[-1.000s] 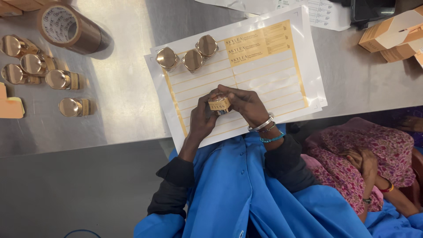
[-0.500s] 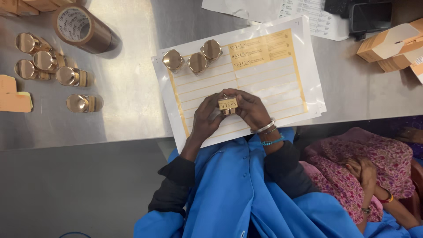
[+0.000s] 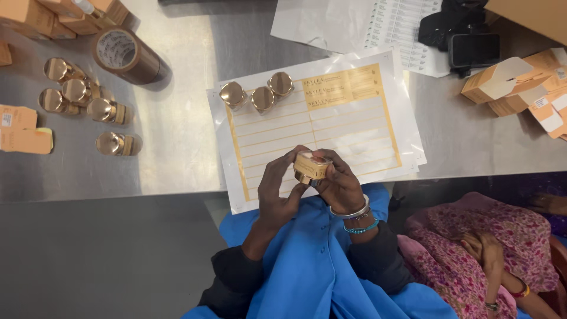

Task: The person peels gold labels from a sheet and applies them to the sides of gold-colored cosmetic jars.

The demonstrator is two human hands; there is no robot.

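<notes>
Just above the near edge of the bench [image 3: 177,147], both hands are closing around one small gold jar [image 3: 311,166], holding it clear of the surface over the lower part of a label sheet [image 3: 354,127]; the left hand [image 3: 279,192] is cupping it from the left with fingers curled up its side, and the right hand [image 3: 339,186], wearing a silver bangle and a blue bead bracelet, is pressing in from the right with the thumb on top. The jar is lying tilted between the two, its short axis running roughly away from the person, its flat face turned up toward the camera, and neither hand is sitting clearly nearer than the other. Farther up the same sheet, three gold jars [image 3: 257,94] are standing in a row beside the yellow labels that remain. Well apart to the left, five more gold jars [image 3: 82,100] are resting near a roll of brown tape [image 3: 127,56] and orange cartons [image 3: 26,127]. To the right, open orange boxes [image 3: 520,82] are lying near the far edge, and another person's hand [image 3: 484,248] is resting on patterned cloth
</notes>
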